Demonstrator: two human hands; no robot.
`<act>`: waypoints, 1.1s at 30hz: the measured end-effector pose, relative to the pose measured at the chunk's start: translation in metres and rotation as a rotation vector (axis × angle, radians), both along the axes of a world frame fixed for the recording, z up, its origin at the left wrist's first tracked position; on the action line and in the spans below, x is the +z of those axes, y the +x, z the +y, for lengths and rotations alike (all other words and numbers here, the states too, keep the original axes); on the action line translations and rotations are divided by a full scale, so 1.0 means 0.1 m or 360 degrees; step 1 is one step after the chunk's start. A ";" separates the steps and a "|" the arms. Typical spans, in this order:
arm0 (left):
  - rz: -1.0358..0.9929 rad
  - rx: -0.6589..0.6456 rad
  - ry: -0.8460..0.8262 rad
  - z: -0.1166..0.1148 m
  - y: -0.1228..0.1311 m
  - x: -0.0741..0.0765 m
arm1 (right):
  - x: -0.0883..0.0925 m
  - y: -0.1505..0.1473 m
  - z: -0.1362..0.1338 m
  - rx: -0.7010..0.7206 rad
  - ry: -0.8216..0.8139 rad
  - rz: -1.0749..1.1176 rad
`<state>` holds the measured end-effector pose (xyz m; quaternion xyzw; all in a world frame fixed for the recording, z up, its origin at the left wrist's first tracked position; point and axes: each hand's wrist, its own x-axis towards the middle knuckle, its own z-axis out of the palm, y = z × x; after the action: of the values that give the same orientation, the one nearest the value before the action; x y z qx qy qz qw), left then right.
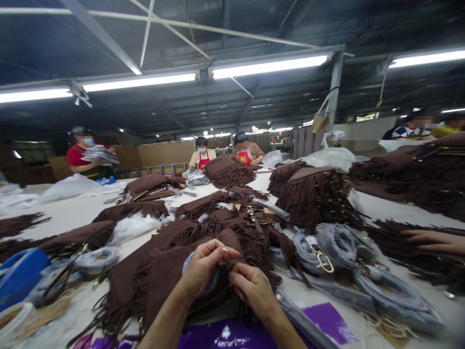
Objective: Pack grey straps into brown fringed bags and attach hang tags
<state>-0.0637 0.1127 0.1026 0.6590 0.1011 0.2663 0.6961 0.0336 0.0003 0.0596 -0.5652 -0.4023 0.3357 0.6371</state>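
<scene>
In the middle of the head view, my left hand point(201, 266) pinches a small gold-coloured metal fitting point(224, 250) between thumb and forefinger. My right hand point(252, 288) is just to the right and slightly lower, its fingertips pinched together close to the left ones; what they grip is too small and dark to make out. Both hands are above a dark brown fringed bag point(165, 274) lying on the table. Part of a strap coil in greyish wrap point(213, 282) shows behind my left wrist. A shiny purple sheet point(225, 334) lies under my forearms.
More brown fringed bags point(312, 194) are piled over the white table point(82, 206). Wrapped strap coils point(336, 245) with gold clips lie at right, a blue container point(22, 276) at left. A co-worker's hand point(436, 241) rests on bags at far right; other people work behind.
</scene>
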 end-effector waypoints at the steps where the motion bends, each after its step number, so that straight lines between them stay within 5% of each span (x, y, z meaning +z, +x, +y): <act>1: 0.0008 -0.0010 0.0089 0.00 -0.01 -0.01 | -0.01 0.00 0.00 -0.0004 0.0007 0.0000; 19: 0.0123 -0.0030 0.0624 -0.24 -0.10 0.00 | -0.15 -0.03 0.05 -0.0061 0.0358 -0.0300; 23: 0.0011 0.0346 0.0505 -0.16 -0.10 -0.09 | -0.18 -0.03 0.05 -0.0133 0.0317 -0.0335; 27: 0.0154 0.0713 0.0824 -0.02 -0.17 -0.05 | -0.20 -0.04 0.06 -0.0148 0.0251 -0.0349; 33: 0.0393 0.0324 0.1484 -0.01 -0.26 0.09 | -0.20 -0.03 0.06 -0.0120 0.0253 -0.0340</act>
<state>-0.0899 0.1122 0.1116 0.9138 0.1167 0.2699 0.2802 0.0310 0.0058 0.0395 -0.5601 -0.4718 0.2165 0.6456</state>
